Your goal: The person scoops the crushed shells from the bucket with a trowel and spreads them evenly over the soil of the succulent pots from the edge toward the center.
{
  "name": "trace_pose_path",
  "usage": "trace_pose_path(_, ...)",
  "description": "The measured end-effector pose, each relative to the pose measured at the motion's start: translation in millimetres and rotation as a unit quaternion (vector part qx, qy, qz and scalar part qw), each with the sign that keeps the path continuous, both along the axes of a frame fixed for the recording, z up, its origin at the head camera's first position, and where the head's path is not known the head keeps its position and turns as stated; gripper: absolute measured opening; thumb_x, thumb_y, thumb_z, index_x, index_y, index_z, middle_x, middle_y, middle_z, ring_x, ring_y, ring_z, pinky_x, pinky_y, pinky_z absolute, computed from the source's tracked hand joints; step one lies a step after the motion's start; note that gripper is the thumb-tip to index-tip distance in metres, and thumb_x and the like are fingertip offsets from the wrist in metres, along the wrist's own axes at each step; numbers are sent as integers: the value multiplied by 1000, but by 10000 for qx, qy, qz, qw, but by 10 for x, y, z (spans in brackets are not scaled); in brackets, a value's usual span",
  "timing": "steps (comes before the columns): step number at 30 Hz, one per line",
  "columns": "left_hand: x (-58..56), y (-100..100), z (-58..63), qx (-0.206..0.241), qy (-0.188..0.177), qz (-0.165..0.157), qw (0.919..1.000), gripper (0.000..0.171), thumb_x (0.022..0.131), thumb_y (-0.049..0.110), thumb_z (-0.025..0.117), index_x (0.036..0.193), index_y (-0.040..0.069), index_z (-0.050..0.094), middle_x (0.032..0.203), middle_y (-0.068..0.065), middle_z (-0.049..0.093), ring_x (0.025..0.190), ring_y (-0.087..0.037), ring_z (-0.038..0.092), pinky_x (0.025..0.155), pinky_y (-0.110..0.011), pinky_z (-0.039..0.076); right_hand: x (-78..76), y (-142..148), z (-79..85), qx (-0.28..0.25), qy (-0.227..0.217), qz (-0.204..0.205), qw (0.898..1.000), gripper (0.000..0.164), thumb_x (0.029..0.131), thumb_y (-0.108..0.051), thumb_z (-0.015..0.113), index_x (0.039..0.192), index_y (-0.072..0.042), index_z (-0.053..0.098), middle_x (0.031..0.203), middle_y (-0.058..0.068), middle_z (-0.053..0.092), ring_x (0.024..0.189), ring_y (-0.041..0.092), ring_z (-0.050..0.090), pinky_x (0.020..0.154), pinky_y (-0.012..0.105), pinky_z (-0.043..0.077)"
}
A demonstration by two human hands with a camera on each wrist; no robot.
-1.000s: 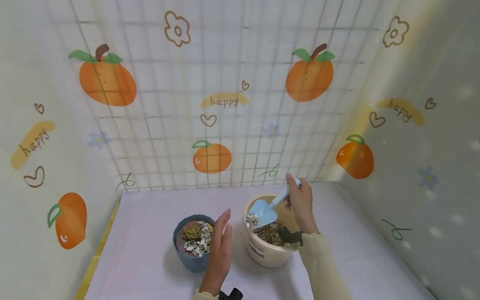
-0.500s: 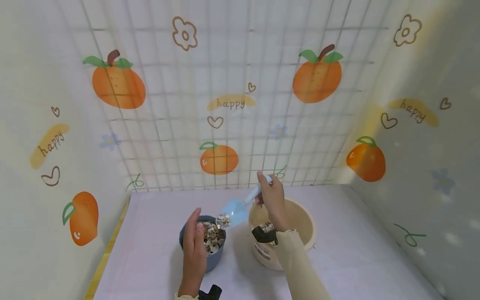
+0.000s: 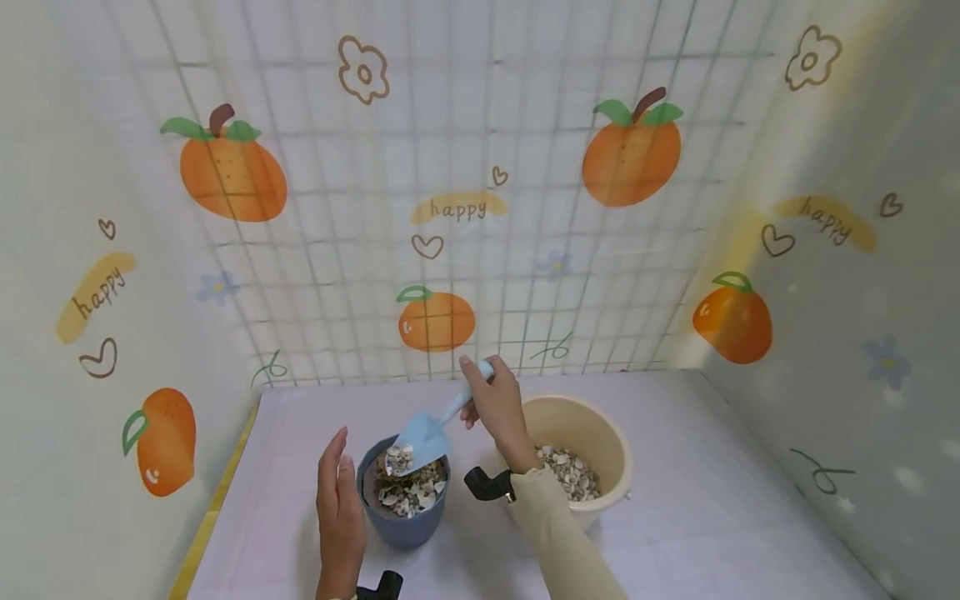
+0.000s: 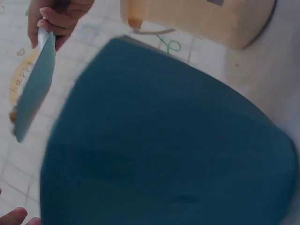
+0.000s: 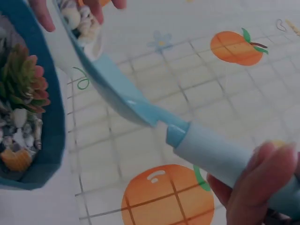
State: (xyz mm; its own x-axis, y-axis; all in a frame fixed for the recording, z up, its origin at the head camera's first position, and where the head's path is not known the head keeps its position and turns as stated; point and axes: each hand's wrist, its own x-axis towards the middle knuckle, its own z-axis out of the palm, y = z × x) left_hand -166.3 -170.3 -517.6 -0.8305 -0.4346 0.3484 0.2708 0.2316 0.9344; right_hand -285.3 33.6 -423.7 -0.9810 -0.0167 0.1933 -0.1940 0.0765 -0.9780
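My right hand (image 3: 497, 408) grips the handle of a light blue toy shovel (image 3: 424, 438), its scoop tilted over the blue plant pot (image 3: 405, 532). Shells and pebbles (image 5: 83, 28) lie in the scoop. Inside the pot, a succulent (image 5: 24, 77) shows in the right wrist view; the scoop mostly covers it in the head view. White shell pieces (image 3: 411, 498) lie around it. My left hand (image 3: 341, 508) stands upright at the pot's left side with fingers straight; whether it touches the pot I cannot tell. The pot's wall (image 4: 164, 131) fills the left wrist view.
A cream bucket (image 3: 617, 450) with shells and pebbles (image 3: 570, 475) inside stands right of the pot, partly behind my right forearm. A white cloth (image 3: 712, 517) covers the table. Curtains printed with oranges (image 3: 437, 322) hang behind and at both sides.
My right hand has carried the loaded shovel left from the bucket to above the pot. My left hand has moved left, from the pot's right side across to its left.
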Motion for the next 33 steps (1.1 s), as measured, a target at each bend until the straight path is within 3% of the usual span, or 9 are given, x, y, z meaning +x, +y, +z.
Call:
trace_pose_path(3,-4,-19,-43,35,-99,24,9999,45,116,31,36,159,19,43,161,-1,40,149,-24,32,117,-57,28,37,-68,-35,137,38,255,9996,41,105,-44,64,101,-4,55,60,16,62,41,22,60,45,48,57)
trace_pose_path(12,-31,33,-115,87,-439,-38,9990,49,115,40,36,157,16,44,160,-2,42,150,-25,32,119,-58,27,95,-173,-128,341,190,847,9956,45,103,-48,67,104,-6,52,66,15,66,48,29,65,48,42,59)
trace_pose_path(20,-45,74,-156,100,-534,-89,9985,47,116,33,35,157,12,43,160,-5,42,149,-28,34,119,-57,28,117,-204,-171,117,220,1040,9943,40,105,-41,66,105,-4,51,71,20,67,53,32,69,57,57,60)
trace_pose_path(25,-46,84,-173,85,-554,-40,9984,48,116,35,34,157,13,44,158,-9,44,147,-31,37,117,-59,29,116,-204,-179,97,295,983,9947,36,105,-38,66,105,-5,51,70,18,68,54,32,70,58,56,60)
trace_pose_path(33,-42,79,-164,-19,-461,-8,9989,48,116,35,34,157,11,44,159,-8,43,147,-32,37,117,-60,30,115,-158,-138,-163,467,835,9953,43,103,-46,67,104,-6,52,72,17,69,55,34,70,58,51,61)
